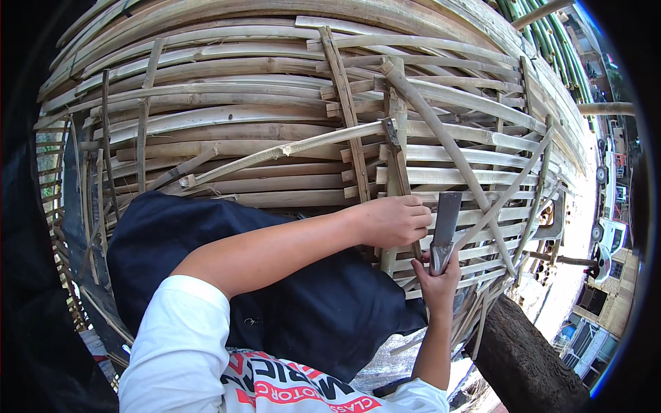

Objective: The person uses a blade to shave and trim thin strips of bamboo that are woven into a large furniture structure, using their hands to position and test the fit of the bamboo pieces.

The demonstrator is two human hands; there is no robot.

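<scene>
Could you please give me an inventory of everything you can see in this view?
Flat grey metal blade with tapered metal handle: one, grey, in the right hand
Narrow brown wooden strip: one, brown, partly behind the left hand
Split bamboo slats: many, pale tan, stacked across the view
Round bamboo pole: one, tan, slanting over slats
Long green poles: several, green, upper right
Thick rough log: one, dark brown, lower right
Parked vehicles: at least two, white, far right
Dark cloth: one, navy, over the lap
Printed shirt: one, white, bottom
Left hand: one, centre
Right hand: one, right of centre
</scene>
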